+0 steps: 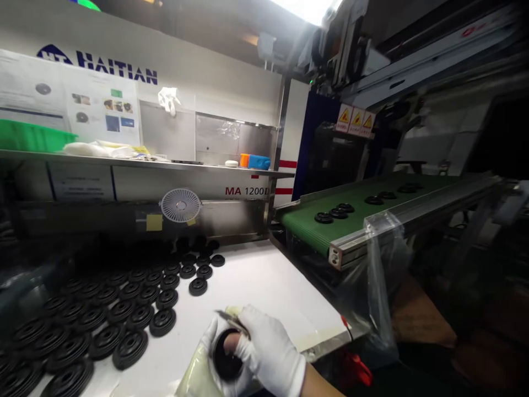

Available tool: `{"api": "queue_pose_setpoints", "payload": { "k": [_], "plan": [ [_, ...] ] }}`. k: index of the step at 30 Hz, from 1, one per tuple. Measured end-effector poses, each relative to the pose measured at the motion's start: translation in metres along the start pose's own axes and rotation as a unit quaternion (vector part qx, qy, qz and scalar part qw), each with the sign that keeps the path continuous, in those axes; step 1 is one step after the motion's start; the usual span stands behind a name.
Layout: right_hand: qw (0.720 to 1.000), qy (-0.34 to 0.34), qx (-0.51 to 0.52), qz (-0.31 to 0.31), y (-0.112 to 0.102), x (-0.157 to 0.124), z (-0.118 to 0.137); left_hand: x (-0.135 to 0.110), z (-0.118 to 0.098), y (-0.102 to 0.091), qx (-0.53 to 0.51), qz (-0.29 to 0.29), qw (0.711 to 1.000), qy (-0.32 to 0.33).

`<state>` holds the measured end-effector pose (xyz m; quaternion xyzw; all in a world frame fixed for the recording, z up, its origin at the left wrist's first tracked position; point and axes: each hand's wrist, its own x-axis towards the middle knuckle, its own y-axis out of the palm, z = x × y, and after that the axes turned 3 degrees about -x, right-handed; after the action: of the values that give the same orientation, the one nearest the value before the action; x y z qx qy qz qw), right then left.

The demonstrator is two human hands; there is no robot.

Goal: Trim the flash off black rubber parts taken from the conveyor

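My left hand (196,366), in a white glove with a yellowish coating, is closed around a round black plastic part (226,361) near the table's front edge. My right hand (270,344) wears a white glove that leaves the thumb tip bare. Its fingers are closed on a small knife (225,316), whose grey blade points to the left above the part. The bare thumb presses against the part's near face. Much of the knife's handle is hidden in the fingers. Many similar black round parts (162,321) lie on the white tabletop (264,275) to the left.
On the right, a green conveyor belt (297,223) carries several black round parts. Clear plastic (378,275) hangs from its frame. Behind the table, a metal shelf (215,166) holds a green bin (33,136) and cloths. Below the shelf is a small fan (181,205).
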<state>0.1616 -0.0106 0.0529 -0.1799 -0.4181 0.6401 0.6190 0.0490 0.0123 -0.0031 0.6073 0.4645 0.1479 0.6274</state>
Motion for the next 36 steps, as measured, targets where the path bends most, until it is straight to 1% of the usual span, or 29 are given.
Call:
{"api": "queue_pose_setpoints", "payload": {
  "k": [1, 3, 5, 6, 8, 10, 11, 13, 15, 17, 21, 24, 26, 27, 29, 32, 33, 34, 35, 36],
  "plan": [
    [0.999, -0.001, 0.034, -0.012, -0.002, -0.006, 0.002, -0.009, -0.006, -0.001, -0.011, -0.017, 1.0, 0.008],
    [0.997, 0.01, 0.079, -0.018, -0.003, -0.016, 0.002, -0.026, -0.018, -0.006, -0.017, -0.028, 0.998, 0.044],
    [0.994, 0.03, 0.104, 0.015, 0.004, -0.028, -0.001, -0.038, -0.027, -0.013, -0.008, -0.032, 0.996, 0.088],
    [0.993, 0.04, 0.105, 0.03, 0.011, -0.034, -0.003, -0.042, -0.03, -0.017, -0.007, -0.046, 0.994, 0.102],
    [0.996, 0.056, 0.063, 0.038, 0.028, -0.046, -0.004, -0.046, -0.03, -0.021, -0.006, -0.088, 0.988, 0.127],
    [0.998, 0.055, -0.025, 0.025, 0.043, -0.054, -0.001, -0.049, -0.026, -0.021, 0.012, -0.126, 0.978, 0.168],
    [0.996, 0.05, -0.065, 0.019, 0.048, -0.056, 0.001, -0.05, -0.023, -0.019, 0.027, -0.13, 0.973, 0.191],
    [0.993, 0.041, -0.11, 0.015, 0.056, -0.056, 0.007, -0.053, -0.018, -0.015, 0.057, -0.108, 0.966, 0.227],
    [0.991, 0.036, -0.128, 0.006, 0.06, -0.054, 0.011, -0.057, -0.014, -0.012, 0.07, -0.072, 0.966, 0.24],
    [0.99, 0.038, -0.138, -0.002, 0.062, -0.052, 0.013, -0.06, -0.011, -0.013, 0.077, -0.051, 0.962, 0.259],
    [0.986, 0.055, -0.155, -0.006, 0.068, -0.055, 0.013, -0.063, -0.003, -0.023, 0.107, -0.041, 0.935, 0.335],
    [0.985, 0.065, -0.163, -0.008, 0.077, -0.062, 0.015, -0.057, 0.003, -0.03, 0.124, -0.034, 0.917, 0.378],
    [0.985, 0.058, -0.161, -0.005, 0.083, -0.065, 0.017, -0.051, 0.004, -0.032, 0.113, -0.024, 0.904, 0.412],
    [0.986, 0.053, -0.157, -0.004, 0.086, -0.066, 0.019, -0.048, 0.003, -0.032, 0.098, -0.017, 0.903, 0.418],
    [0.988, 0.048, -0.147, -0.006, 0.089, -0.066, 0.02, -0.047, -0.001, -0.032, 0.064, -0.003, 0.919, 0.39],
    [0.991, 0.057, -0.118, -0.002, 0.085, -0.063, 0.019, -0.056, -0.009, -0.031, 0.05, 0.03, 0.961, 0.271],
    [0.993, 0.06, -0.105, 0.006, 0.081, -0.062, 0.018, -0.06, -0.012, -0.031, 0.059, 0.043, 0.969, 0.236],
    [0.994, 0.059, -0.088, 0.013, 0.078, -0.061, 0.017, -0.064, -0.014, -0.032, 0.07, 0.054, 0.972, 0.217],
    [0.996, 0.056, -0.071, 0.019, 0.075, -0.06, 0.016, -0.067, -0.015, -0.032, 0.08, 0.058, 0.97, 0.222],
    [0.997, 0.05, -0.059, 0.021, 0.072, -0.06, 0.015, -0.069, -0.015, -0.033, 0.093, 0.052, 0.963, 0.249]
  ]
}}
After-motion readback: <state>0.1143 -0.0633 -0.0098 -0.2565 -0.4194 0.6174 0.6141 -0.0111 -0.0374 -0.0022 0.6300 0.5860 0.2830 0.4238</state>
